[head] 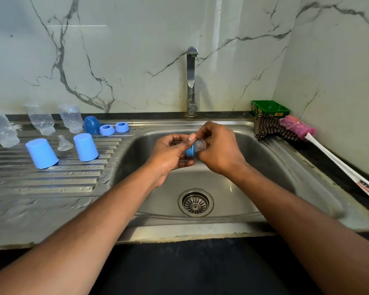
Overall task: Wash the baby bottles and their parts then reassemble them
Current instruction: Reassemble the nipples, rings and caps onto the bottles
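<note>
Mid-frame over the steel sink (pixel 254 188): left hand (pixel 170 153) pinching a blue plastic screw ring (pixel 189 151), right hand (pixel 219 149) gripping a clear silicone teat (pixel 200 144) seated in it. Likely step: pulling the teat through the ring. Best done evenly all round until the flange seats, without pinching the tip.

Counted on the ribbed desk, left of frame: three clear plastic bottles (pixel 42 120) upside down, two pale blue caps (pixel 85 146), one darker blue dome cap (pixel 92 124), two loose blue rings (pixel 107 130), one spare teat (pixel 64 143).
</note>
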